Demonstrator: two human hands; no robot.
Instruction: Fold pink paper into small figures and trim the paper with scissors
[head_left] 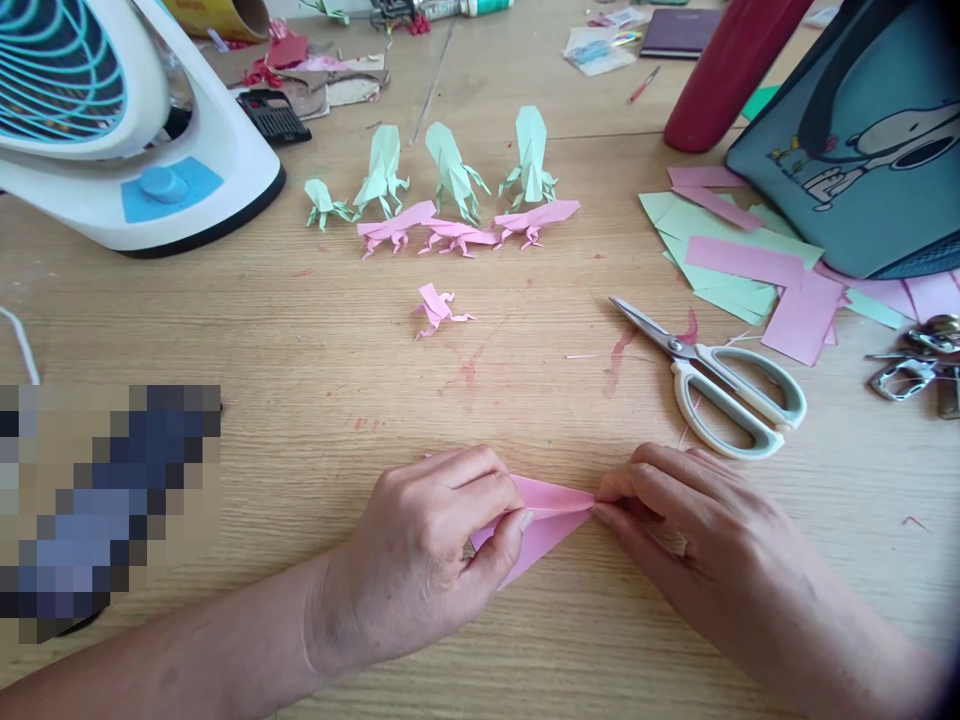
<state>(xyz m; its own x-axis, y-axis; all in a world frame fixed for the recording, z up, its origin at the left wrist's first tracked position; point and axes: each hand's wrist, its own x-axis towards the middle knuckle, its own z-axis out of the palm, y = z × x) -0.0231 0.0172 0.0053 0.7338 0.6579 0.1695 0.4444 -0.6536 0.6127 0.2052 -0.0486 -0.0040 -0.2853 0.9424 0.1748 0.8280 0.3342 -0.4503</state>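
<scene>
A folded piece of pink paper [553, 528] lies low over the wooden table, tapering to a point at its right end. My left hand [442, 545] pinches its upper layer near the middle, thumb against forefinger, and hides the paper's left part. At the pointed tip, my right hand [690, 545] is closed, finger and thumb pressed together on the paper. Beyond my hands sits a small pink folded paper figure [433, 308]. Behind it stand a row of pink folded figures [459, 236] and a row of light green ones [450, 165].
Scissors [694, 365] with pale handles lie beyond my right hand. Pink and green paper pieces [731, 260] spread beside a blue bag [855, 150] and a red bottle [727, 80]. A white fan [202, 130] stands at the far left. Metal clips [911, 370] lie at right.
</scene>
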